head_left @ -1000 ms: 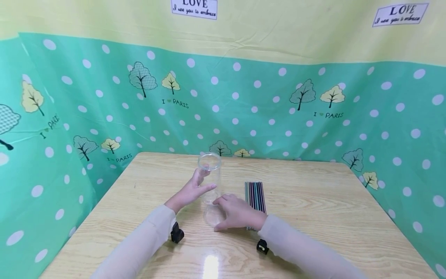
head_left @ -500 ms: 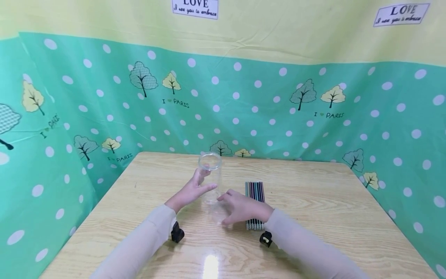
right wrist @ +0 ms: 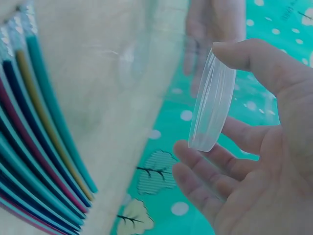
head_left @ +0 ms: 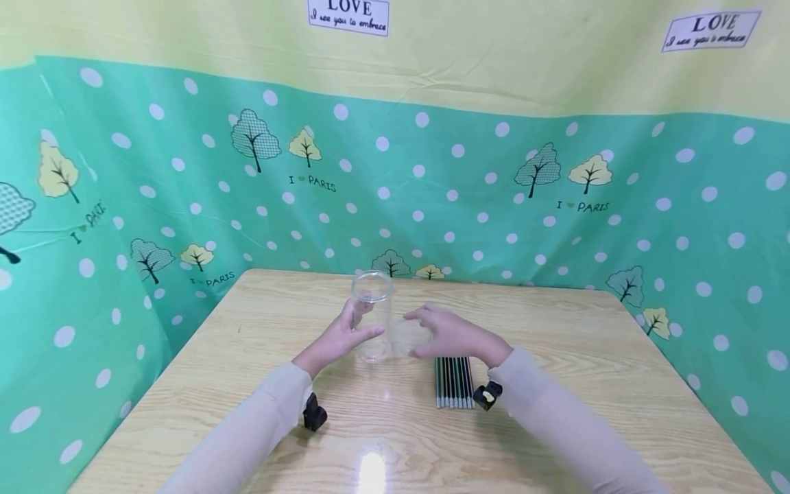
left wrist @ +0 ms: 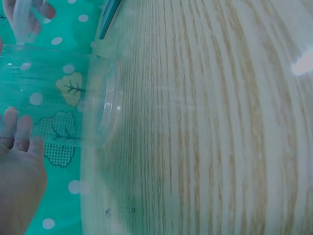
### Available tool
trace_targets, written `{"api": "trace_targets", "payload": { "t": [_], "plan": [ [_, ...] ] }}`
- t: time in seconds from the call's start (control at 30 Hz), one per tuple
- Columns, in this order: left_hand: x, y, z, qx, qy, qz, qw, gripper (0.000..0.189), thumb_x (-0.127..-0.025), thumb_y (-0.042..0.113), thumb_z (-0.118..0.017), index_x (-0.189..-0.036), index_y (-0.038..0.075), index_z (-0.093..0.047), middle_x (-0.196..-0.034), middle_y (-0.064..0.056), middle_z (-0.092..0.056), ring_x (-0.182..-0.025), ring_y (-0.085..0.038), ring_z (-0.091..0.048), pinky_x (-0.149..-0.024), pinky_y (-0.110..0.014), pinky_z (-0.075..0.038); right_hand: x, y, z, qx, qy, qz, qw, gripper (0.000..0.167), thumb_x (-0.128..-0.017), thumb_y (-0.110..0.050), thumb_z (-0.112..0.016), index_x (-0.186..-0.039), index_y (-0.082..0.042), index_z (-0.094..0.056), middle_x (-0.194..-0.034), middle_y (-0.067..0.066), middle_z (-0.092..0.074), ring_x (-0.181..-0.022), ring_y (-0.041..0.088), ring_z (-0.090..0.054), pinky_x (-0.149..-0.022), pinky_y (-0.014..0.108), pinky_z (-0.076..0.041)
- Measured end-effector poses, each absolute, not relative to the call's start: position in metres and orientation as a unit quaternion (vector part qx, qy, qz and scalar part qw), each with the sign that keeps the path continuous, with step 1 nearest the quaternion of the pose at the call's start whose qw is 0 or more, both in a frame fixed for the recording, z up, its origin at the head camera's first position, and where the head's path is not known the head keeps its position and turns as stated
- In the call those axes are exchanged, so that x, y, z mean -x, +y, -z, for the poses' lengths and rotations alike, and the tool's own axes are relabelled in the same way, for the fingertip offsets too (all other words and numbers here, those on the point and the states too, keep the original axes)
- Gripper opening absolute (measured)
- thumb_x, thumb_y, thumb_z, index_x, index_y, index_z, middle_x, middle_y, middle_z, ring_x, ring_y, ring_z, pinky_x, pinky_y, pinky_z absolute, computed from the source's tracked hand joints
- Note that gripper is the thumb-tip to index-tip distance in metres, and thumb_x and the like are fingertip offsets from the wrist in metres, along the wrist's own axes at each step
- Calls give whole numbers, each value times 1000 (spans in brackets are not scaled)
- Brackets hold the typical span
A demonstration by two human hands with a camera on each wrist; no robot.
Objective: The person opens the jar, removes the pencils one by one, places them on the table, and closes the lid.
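A tall clear plastic jar (head_left: 382,319) stands upright on the table with its mouth uncovered. My left hand (head_left: 339,337) holds it from the left side, thumb in front and fingers behind. In the left wrist view the jar (left wrist: 58,98) lies across the frame with fingertips against its wall. My right hand (head_left: 458,335) grips a round translucent lid (head_left: 410,337) by its rim, just right of the jar. The right wrist view has this lid (right wrist: 212,105) edge-on between thumb and fingers.
Several dark and coloured pencils (head_left: 455,384) lie side by side on the wooden table (head_left: 555,343), partly beneath my right hand and wrist. A patterned green and yellow cloth (head_left: 420,171) hangs behind the table.
My right hand has lifted the lid from the table in front of the jar and carried it up and to the right. The left hand and jar have stayed put.
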State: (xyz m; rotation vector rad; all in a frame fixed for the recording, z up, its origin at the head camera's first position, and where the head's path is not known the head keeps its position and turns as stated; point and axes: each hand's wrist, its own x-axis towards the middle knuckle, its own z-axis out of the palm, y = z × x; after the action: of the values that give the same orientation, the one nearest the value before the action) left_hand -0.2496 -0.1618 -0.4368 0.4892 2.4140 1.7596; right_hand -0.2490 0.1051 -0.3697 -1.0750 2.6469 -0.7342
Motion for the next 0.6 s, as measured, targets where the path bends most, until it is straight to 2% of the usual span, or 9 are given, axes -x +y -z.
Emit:
{"api": "trace_targets", "payload": {
  "t": [0.23,0.33,0.6],
  "plan": [
    [250,-163,438,-165,795,-581,56,87,-93,42,-71,-157,24,-15,-161,-14,-27,-150,-37,-17,-116,-64,-13,253,116,345,373,880,281,81,71,-89,-32,-75,-149,-6,-45,-147,14,-44,-128,36,-51,-98,50,-50],
    [250,-162,438,-165,794,-582,58,84,-94,41,-70,-157,25,-16,-161,-14,-27,-150,-35,-18,-117,-62,-14,255,121,335,385,872,292,80,70,-90,-31,-73,-149,-8,-45,-148,12,-42,-130,35,-48,-101,52,-47],
    [251,-161,437,-176,791,-583,55,84,-93,40,-72,-155,24,-18,-161,-16,-27,-149,-33,-21,-119,-58,-15,263,122,318,431,849,303,30,66,-90,-27,-73,-147,-4,-48,-143,11,-49,-126,31,-49,-103,52,-45]
  ]
}}
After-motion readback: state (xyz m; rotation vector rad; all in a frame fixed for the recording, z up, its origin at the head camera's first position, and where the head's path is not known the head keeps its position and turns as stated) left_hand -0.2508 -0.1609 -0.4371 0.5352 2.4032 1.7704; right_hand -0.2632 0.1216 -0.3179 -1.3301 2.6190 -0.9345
